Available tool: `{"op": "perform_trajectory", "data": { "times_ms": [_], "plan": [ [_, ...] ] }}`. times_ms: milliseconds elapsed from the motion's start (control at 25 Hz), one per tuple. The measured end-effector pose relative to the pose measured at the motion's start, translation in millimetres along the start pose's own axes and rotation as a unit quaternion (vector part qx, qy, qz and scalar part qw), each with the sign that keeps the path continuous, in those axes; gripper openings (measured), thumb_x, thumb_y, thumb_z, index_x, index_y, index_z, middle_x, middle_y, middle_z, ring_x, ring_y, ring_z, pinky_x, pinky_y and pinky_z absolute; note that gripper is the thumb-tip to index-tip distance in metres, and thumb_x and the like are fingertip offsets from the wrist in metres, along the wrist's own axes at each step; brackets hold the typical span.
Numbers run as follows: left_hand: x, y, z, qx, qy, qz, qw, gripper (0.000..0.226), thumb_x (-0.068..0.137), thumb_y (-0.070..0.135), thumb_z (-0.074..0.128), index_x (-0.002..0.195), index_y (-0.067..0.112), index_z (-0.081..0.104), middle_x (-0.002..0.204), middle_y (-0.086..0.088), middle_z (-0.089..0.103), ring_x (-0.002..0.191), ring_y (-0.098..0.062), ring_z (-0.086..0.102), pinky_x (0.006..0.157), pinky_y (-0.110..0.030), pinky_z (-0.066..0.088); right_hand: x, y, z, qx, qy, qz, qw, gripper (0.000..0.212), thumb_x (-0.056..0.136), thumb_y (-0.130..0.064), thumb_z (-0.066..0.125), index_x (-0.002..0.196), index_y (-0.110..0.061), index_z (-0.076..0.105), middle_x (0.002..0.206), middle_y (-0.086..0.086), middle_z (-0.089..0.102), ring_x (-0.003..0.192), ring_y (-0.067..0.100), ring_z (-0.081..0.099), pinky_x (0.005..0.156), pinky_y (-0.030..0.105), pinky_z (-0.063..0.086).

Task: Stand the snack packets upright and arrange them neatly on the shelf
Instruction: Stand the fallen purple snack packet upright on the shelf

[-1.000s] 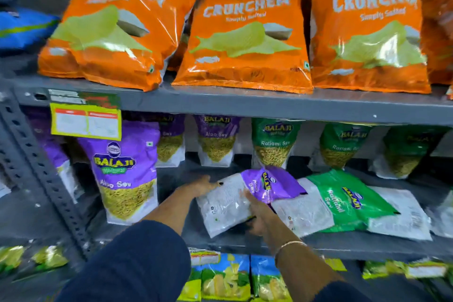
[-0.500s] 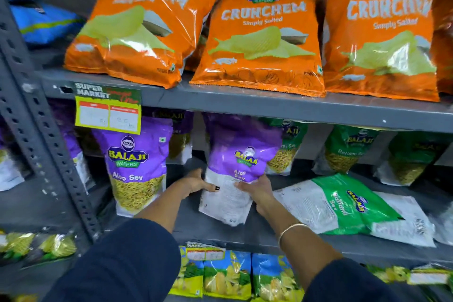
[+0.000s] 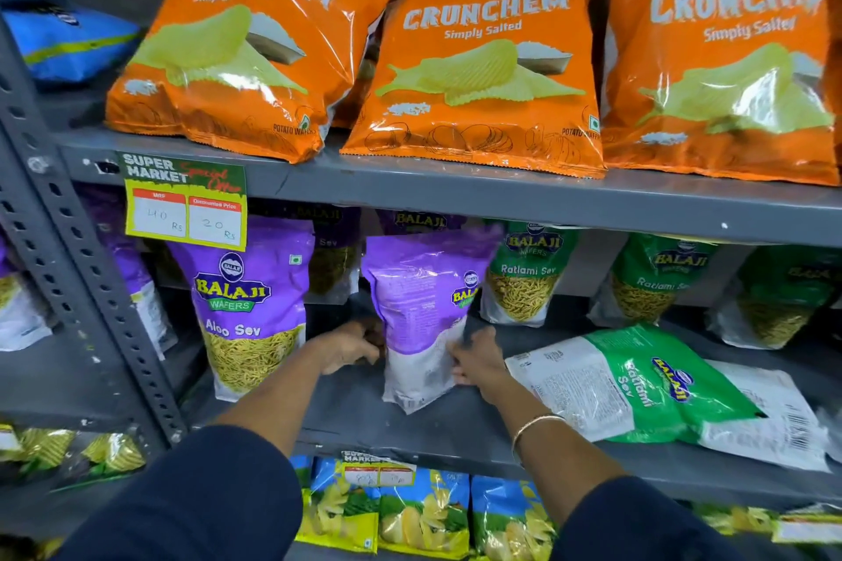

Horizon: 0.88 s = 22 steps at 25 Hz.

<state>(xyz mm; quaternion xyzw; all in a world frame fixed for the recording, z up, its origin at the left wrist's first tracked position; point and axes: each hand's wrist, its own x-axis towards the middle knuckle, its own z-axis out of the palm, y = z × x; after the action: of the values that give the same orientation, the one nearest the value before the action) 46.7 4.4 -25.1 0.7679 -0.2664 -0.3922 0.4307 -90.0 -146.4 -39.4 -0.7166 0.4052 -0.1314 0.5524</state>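
Note:
A purple Aloo Sev packet [image 3: 421, 314] stands nearly upright on the grey middle shelf [image 3: 455, 428], its printed back turned partly toward me. My left hand [image 3: 348, 346] grips its lower left edge and my right hand [image 3: 476, 362] grips its lower right edge. Another purple Aloo Sev packet [image 3: 248, 305] stands upright to the left. A green Ratlami Sev packet [image 3: 638, 387] lies flat on the shelf to the right, with another flat packet [image 3: 770, 419] partly under it. Green packets [image 3: 524, 273] stand upright along the back.
Orange Crunchem bags [image 3: 478, 59] lean on the shelf above. A yellow price tag [image 3: 187, 205] hangs from that shelf's edge. A perforated grey upright [image 3: 86, 269] runs down the left. Blue-and-yellow packets [image 3: 410, 510] fill the shelf below.
The purple packet lay flat and tilted a second ago; both hands have lifted it, turned it and stood it up further back on the shelf. The camera has moved closer.

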Motion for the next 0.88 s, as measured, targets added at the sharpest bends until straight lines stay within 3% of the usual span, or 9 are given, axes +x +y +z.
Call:
{"op": "perform_trajectory", "data": {
  "times_ms": [80,120,200,280,360,520,640,760,880],
  "plan": [
    [-4,3,-3,-0.008,-0.022,-0.011,1.000,0.045,0.080,-0.007,0.057,0.107,0.027,0.046,0.099,-0.009,0.064,0.079,-0.010,0.066,0.088,-0.033,0.038,3,5,1,-0.035,-0.075,-0.022,0.996,0.040,0.076,-0.004,0.061,0.106,-0.010,0.035,0.105,0.016,0.050,0.090,0.020,0.048,0.078,0.032,0.045],
    [-4,5,-1,-0.004,-0.018,-0.006,1.000,0.048,0.079,-0.002,0.062,0.112,0.028,0.043,0.102,-0.011,0.063,0.081,-0.011,0.065,0.089,-0.033,0.037,5,8,1,-0.056,-0.130,-0.026,0.990,0.054,0.072,-0.001,0.064,0.117,-0.009,0.036,0.113,0.015,0.050,0.098,0.020,0.047,0.083,0.030,0.044],
    [1,5,7,0.001,0.036,0.036,0.999,0.066,0.068,0.002,0.075,0.123,0.018,0.042,0.110,-0.007,0.055,0.102,-0.016,0.053,0.092,-0.031,0.037,5,9,4,-0.131,-0.187,-0.038,0.973,0.097,0.054,-0.022,0.079,0.136,-0.017,0.029,0.139,0.013,0.040,0.127,0.027,0.037,0.108,0.039,0.035],
    [5,6,17,0.006,0.084,0.060,0.995,0.086,0.062,0.002,0.079,0.134,0.009,0.031,0.127,-0.002,0.048,0.119,-0.016,0.044,0.102,-0.030,0.037,4,8,10,-0.188,-0.156,-0.085,0.966,0.114,0.037,-0.046,0.083,0.137,-0.022,0.032,0.143,0.009,0.036,0.138,0.031,0.022,0.116,0.046,0.021],
    [8,7,21,-0.008,0.071,0.068,0.995,0.106,0.054,0.008,0.082,0.140,0.012,0.020,0.137,-0.007,0.046,0.124,-0.021,0.046,0.107,-0.036,0.040,11,12,9,-0.121,-0.109,-0.113,0.980,0.103,0.039,-0.037,0.089,0.125,-0.012,0.039,0.130,0.010,0.051,0.128,0.027,0.041,0.112,0.045,0.034],
    [3,11,0,-0.013,-0.018,0.019,1.000,0.091,0.063,0.003,0.076,0.138,0.013,0.025,0.138,-0.007,0.048,0.122,-0.019,0.043,0.106,-0.040,0.035,20,11,-15,-0.040,-0.112,-0.111,0.987,0.072,0.059,0.011,0.076,0.122,0.002,0.043,0.119,0.018,0.062,0.108,0.029,0.058,0.093,0.041,0.049],
    [6,9,-5,0.002,0.061,0.027,0.998,0.077,0.068,-0.005,0.073,0.132,0.002,0.031,0.135,-0.018,0.051,0.124,-0.025,0.047,0.112,-0.040,0.034,23,8,-20,-0.023,-0.086,-0.133,0.987,0.065,0.058,0.016,0.069,0.119,0.002,0.049,0.116,0.023,0.064,0.110,0.039,0.059,0.098,0.051,0.047],
    [3,6,3,-0.010,0.090,0.046,0.995,0.084,0.064,0.000,0.078,0.133,0.008,0.031,0.132,-0.011,0.053,0.122,-0.025,0.050,0.111,-0.041,0.038,18,6,-20,0.043,-0.146,-0.112,0.982,0.075,0.062,0.019,0.070,0.129,-0.002,0.040,0.122,0.014,0.058,0.115,0.027,0.054,0.104,0.042,0.043],
    [-3,7,11,-0.014,0.082,0.088,0.993,0.064,0.063,0.004,0.080,0.117,0.017,0.049,0.131,-0.015,0.058,0.119,-0.026,0.055,0.106,-0.041,0.043,15,7,-18,0.063,-0.164,-0.110,0.978,0.077,0.064,0.011,0.075,0.132,-0.002,0.039,0.129,0.015,0.057,0.118,0.026,0.054,0.101,0.036,0.044]
  ]
}}
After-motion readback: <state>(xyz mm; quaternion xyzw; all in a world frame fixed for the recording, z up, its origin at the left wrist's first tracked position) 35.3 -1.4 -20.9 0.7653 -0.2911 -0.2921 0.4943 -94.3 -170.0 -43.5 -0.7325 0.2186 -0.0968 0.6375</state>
